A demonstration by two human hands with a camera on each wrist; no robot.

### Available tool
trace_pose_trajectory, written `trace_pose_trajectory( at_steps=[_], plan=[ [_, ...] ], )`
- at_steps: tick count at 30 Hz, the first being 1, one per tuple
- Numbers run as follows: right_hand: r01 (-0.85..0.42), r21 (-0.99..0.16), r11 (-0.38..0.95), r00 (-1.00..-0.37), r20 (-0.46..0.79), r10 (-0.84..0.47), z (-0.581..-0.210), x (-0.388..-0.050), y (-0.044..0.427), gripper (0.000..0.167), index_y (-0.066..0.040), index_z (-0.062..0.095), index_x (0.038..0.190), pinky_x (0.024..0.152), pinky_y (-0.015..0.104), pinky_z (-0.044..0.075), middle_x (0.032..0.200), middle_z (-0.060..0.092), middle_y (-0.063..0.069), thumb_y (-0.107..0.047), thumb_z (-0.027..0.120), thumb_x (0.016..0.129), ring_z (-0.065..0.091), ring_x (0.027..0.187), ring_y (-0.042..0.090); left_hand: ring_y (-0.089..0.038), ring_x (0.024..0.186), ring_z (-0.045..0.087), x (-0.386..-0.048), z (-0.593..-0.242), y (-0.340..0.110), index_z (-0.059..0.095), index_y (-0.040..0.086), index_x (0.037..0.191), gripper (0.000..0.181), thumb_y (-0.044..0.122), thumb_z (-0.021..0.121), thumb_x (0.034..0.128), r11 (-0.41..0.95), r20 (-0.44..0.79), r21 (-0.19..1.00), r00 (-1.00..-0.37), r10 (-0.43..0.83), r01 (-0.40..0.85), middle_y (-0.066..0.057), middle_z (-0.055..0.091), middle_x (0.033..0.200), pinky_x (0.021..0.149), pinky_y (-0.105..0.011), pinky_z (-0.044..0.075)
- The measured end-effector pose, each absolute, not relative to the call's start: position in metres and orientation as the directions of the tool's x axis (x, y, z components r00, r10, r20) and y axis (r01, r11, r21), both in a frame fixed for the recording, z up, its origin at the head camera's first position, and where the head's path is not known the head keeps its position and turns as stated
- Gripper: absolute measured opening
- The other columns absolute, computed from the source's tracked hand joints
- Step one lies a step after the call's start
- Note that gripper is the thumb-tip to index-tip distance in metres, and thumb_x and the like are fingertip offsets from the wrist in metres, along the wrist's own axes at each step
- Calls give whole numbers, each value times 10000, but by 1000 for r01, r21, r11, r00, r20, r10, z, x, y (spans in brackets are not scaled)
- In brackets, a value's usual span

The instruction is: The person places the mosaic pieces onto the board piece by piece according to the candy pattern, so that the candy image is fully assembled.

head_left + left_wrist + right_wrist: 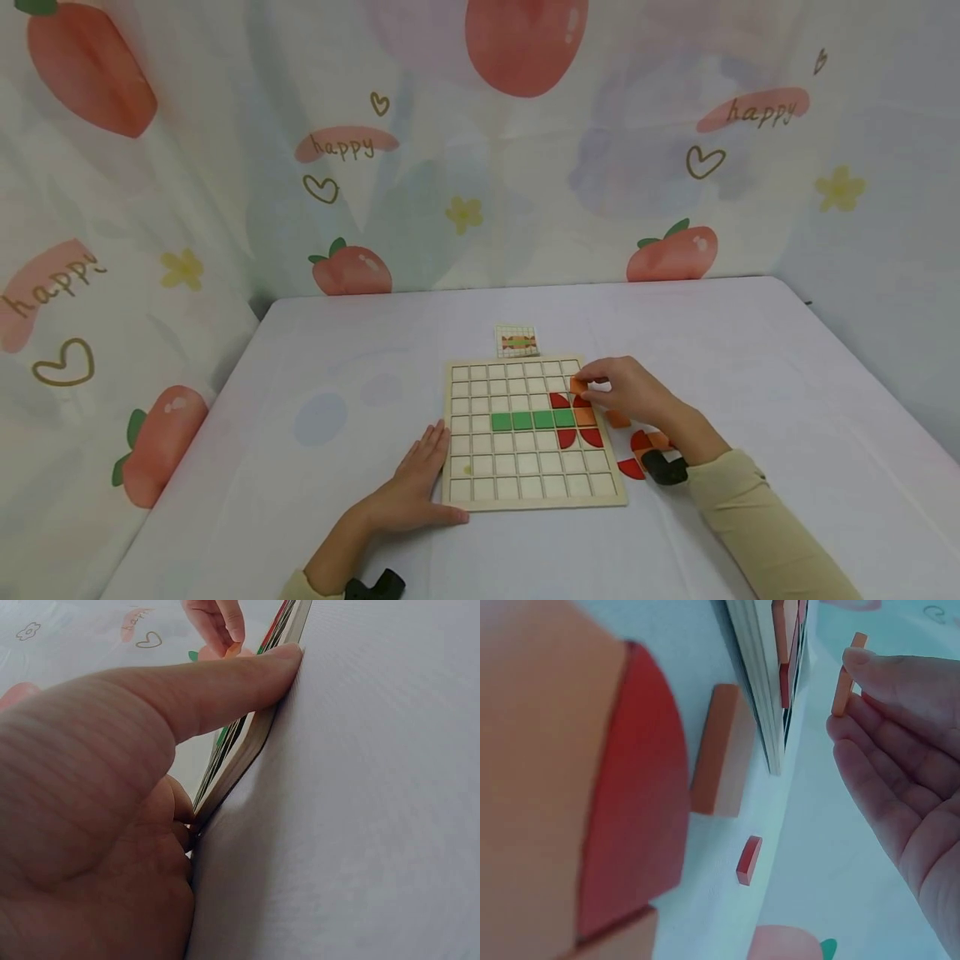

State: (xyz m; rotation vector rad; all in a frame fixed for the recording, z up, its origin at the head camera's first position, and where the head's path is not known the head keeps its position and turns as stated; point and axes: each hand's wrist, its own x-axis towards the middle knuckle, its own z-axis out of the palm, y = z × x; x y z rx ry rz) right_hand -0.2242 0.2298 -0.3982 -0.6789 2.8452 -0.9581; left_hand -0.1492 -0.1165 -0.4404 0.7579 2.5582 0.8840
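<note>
A wooden grid board (536,488) lies flat on the table. Across its middle runs a row of green square tiles (522,421), ending at an orange tile (584,416) on the right. Red quarter-round tiles (566,438) sit above and below that end. My right hand (630,390) pinches an orange square tile (843,691) between thumb and fingers, over the board's upper right edge. Along the board's left side rests my left hand (408,492), fingers extended, its thumb (247,686) touching the near left corner.
Just beyond the board lies a small pattern card (517,342). Loose on the table to the right are an orange tile (618,419), a red quarter-round tile (632,470) and several others, partly under the right wrist. A printed curtain (525,183) hangs behind the table.
</note>
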Motion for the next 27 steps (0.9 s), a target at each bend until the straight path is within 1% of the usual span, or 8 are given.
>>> trace_pose_trajectory(
  at_steps=[6,11,15,20,27],
  plan=[
    [-442,-574,690,-876,110,-469,-400,-225,224,253,3,670,1052,790,392,498,1013,656,75,-51,696,806,604,931,250,-245,1380,-65,-149,-440,-116,56,-13,1460,1101,509,699,734,671,-129,638,-806,577,378,-133,-19,1524,1083,-462,45],
    [-466,-568,678,-856,95,-509,-400,-227,216,219,-29,689,1024,784,388,497,997,652,45,-59,695,808,596,900,224,-242,1380,-67,-149,-440,-116,51,-8,1461,1103,520,693,736,672,-129,636,-806,578,380,-133,-23,1524,1083,-459,44],
    [-477,-574,666,-846,94,-525,-400,-228,213,217,-37,696,1028,790,377,499,1013,650,46,-61,692,812,597,921,218,-239,1380,-69,-149,-441,-116,52,-6,1462,1107,528,691,734,674,-130,634,-806,577,380,-129,-23,1525,1083,-457,42],
    [-496,-579,647,-834,111,-541,-401,-227,210,228,-16,692,1033,795,382,498,1027,651,72,-49,693,807,597,946,245,-235,1380,-68,-149,-441,-115,55,-4,1462,1108,523,698,730,674,-127,633,-808,576,380,-125,-19,1526,1084,-456,45],
    [-552,-565,613,-799,147,-584,-401,-229,203,227,2,692,1010,780,363,506,996,658,72,-49,712,790,609,919,236,-239,1381,-63,-148,-440,-115,59,-8,1461,1106,513,703,729,678,-132,631,-809,572,376,-127,-14,1526,1084,-457,46]
  ],
)
